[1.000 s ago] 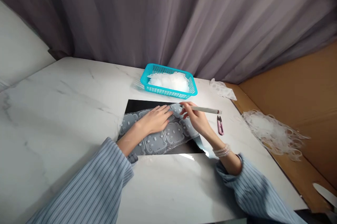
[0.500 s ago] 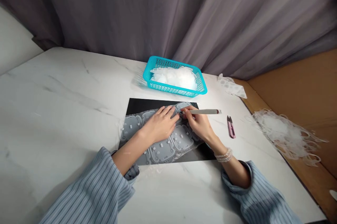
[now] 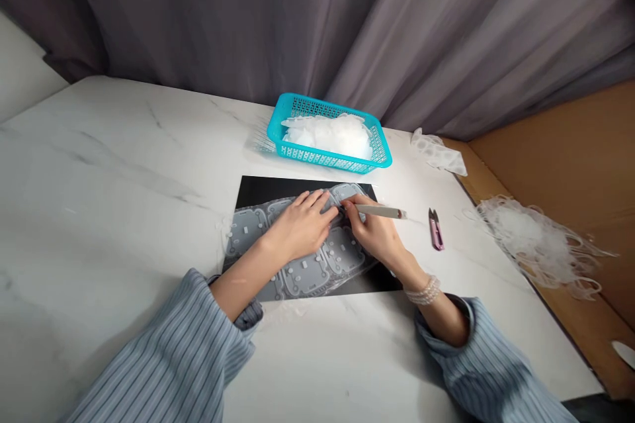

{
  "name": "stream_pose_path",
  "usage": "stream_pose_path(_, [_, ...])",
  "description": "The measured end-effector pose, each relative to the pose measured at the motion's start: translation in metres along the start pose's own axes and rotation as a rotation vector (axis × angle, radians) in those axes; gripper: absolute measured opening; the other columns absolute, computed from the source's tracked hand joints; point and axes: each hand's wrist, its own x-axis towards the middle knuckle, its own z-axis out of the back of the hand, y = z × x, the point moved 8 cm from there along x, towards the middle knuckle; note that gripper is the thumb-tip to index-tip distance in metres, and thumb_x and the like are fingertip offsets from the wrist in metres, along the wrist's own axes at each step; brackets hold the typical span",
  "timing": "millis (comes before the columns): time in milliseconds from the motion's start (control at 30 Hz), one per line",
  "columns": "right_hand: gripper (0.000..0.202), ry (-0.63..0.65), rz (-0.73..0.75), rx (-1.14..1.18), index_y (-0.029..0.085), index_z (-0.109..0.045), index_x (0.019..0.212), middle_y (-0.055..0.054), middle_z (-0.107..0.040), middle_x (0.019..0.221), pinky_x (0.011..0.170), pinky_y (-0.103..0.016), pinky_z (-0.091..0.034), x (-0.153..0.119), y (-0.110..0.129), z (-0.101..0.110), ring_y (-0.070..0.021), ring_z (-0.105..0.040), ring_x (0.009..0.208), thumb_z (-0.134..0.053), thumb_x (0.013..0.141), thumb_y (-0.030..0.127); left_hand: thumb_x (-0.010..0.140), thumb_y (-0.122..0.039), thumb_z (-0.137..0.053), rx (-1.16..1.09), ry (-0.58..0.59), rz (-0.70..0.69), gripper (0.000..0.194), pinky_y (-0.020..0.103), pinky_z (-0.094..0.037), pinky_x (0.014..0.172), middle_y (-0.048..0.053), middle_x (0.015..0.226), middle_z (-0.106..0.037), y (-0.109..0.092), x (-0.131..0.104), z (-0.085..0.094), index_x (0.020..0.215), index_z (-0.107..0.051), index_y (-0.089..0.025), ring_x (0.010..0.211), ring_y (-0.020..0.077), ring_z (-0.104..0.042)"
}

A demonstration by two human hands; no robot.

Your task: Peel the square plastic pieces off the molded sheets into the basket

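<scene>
A translucent moulded sheet (image 3: 305, 274) with several rounded-rectangle parts lies on a black mat (image 3: 258, 188). My left hand (image 3: 301, 228) rests on the sheet, palm down with its fingers stretched out, and covers part of it. Close to its fingertips, my right hand (image 3: 374, 228) pinches a slim pen-shaped tool (image 3: 380, 211) with a pale handle. The tool's back end points right. Its working tip is at the upper right part of the sheet, too small and too covered by fingers to make out.
Behind the mat stands a turquoise basket (image 3: 327, 161) holding white translucent pieces (image 3: 330, 135). Pink-handled thread snips (image 3: 436, 231) lie to the right. Farther right are a pile of clear scraps (image 3: 536, 237) and a white perforated strip (image 3: 439, 153). A grey curtain (image 3: 223, 19) hangs behind the table.
The pen-shaped tool's back end has swung slightly left and down in my right hand. My left hand stays on the sheet. The whole view has shifted a little.
</scene>
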Motion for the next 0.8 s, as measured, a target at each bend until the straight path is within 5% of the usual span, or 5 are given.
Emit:
stream_pose_path(267, [0.024, -0.089, 0.088, -0.035, 0.021, -0.063, 0.092, -0.010, -0.070, 0.094, 0.082, -0.039, -0.051, 0.000, -0.001, -0.005, -0.0249, -0.065, 0.089, -0.041, 0.100, 0.027, 0.098, -0.022, -0.037, 0.011, 0.013, -0.018, 0.037, 0.047, -0.033, 0.114, 0.021, 0.149, -0.045, -0.001, 0.000, -0.001, 0.130, -0.052, -0.011, 0.141, 0.0319, -0.039])
stream_pose_path(433, [0.028, -0.038, 0.164, -0.151, 0.018, -0.065, 0.106, -0.014, -0.066, 0.101, 0.085, -0.041, -0.052, -0.002, 0.001, -0.016, -0.0263, -0.062, 0.094, -0.038, 0.100, 0.023, 0.098, -0.022, -0.035, 0.013, 0.019, -0.016, 0.044, 0.048, -0.032, 0.115, 0.022, 0.150, -0.044, -0.001, -0.001, -0.003, 0.138, -0.047, -0.007, 0.141, 0.0319, -0.038])
stream_pose_path(600, [0.033, 0.039, 0.117, -0.150, 0.013, -0.064, 0.117, -0.021, -0.059, 0.130, 0.107, -0.059, -0.034, -0.004, 0.008, -0.020, -0.0370, -0.047, 0.129, -0.042, 0.094, 0.012, 0.098, -0.022, -0.034, 0.017, 0.011, -0.024, 0.047, 0.048, -0.031, 0.116, 0.022, 0.149, -0.045, 0.000, -0.001, -0.005, 0.139, -0.047, -0.004, 0.141, 0.0317, -0.038])
stream_pose_path(700, [0.029, 0.049, 0.028, 0.079, 0.011, -0.068, 0.108, -0.021, -0.066, 0.119, 0.111, -0.057, -0.032, 0.001, 0.009, -0.025, -0.0356, -0.054, 0.123, -0.048, 0.087, 0.008, 0.098, -0.020, -0.034, 0.009, 0.005, -0.037, 0.047, 0.048, -0.030, 0.116, 0.020, 0.149, -0.045, 0.001, -0.002, -0.005, 0.140, -0.048, -0.006, 0.142, 0.0313, -0.038])
stream_pose_path(800, [0.025, -0.039, -0.047, 0.183, 0.017, -0.070, 0.104, -0.014, -0.072, 0.106, 0.104, -0.047, -0.044, 0.008, -0.006, -0.017, -0.0285, -0.065, 0.106, -0.053, 0.085, 0.012, 0.098, -0.021, -0.034, -0.007, 0.001, -0.037, 0.050, 0.048, -0.030, 0.116, 0.019, 0.151, -0.043, 0.004, -0.003, -0.007, 0.144, -0.044, -0.008, 0.143, 0.0311, -0.037])
